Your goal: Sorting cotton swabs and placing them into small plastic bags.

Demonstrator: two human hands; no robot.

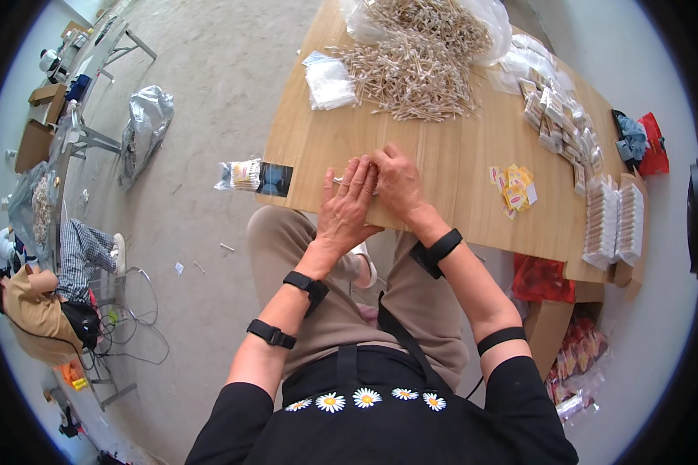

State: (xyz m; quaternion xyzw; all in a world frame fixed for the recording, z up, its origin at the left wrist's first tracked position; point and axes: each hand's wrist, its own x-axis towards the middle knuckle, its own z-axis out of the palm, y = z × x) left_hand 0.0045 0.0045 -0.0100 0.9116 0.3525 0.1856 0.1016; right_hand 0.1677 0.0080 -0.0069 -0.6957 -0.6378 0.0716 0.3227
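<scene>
Close to the near edge of the wooden table (450,167), both my hands are together over a small bunch of cotton swabs (338,180). My left hand (347,203) lies over the bunch with its fingers long and side by side; a few white tips show between thumb and forefinger. Curled fingers of my right hand (399,182) press against the other end, by the left fingertips. Most of the bunch is hidden under the hands. Beyond them spreads a big loose heap of cotton swabs (419,77), partly inside a clear plastic bag (500,31).
Small clear bags (329,84) lie left of the heap. A swab packet (245,175) juts over the left edge beside a dark card (275,180). Yellow cards (513,190) lie right of my hands; packed swabs (601,221) line the right edge. Another person (46,310) sits far left.
</scene>
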